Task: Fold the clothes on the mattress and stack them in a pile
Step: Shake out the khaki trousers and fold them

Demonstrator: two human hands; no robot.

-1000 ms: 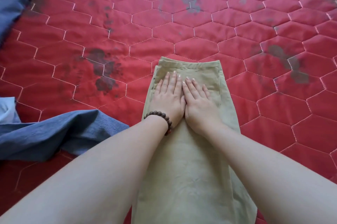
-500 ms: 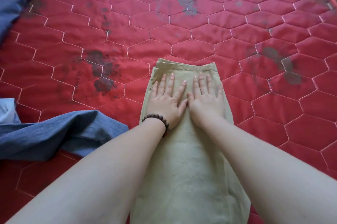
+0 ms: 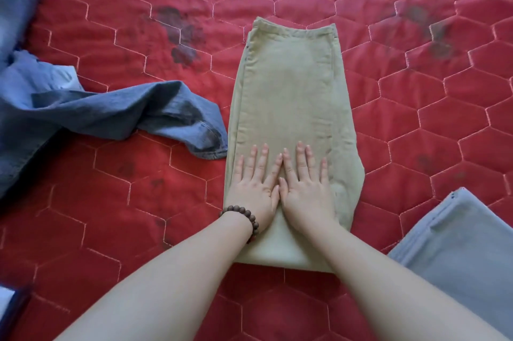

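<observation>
Khaki trousers (image 3: 288, 107) lie lengthwise, waistband far; left hand (image 3: 254, 188), right hand (image 3: 305, 191) press flat.

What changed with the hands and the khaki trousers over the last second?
Both flat hands, left hand and right hand, slid down the khaki trousers from near the waistband toward the folded near end. Nothing was gripped or released. The trousers and blue jeans stayed put.

— Any words, labels or numbers you can read anywhere?
— None. Nothing legible on the khaki trousers (image 3: 288, 96), the denim (image 3: 116, 113), the grey cloth (image 3: 466, 252) or the red mattress (image 3: 416, 107).
</observation>
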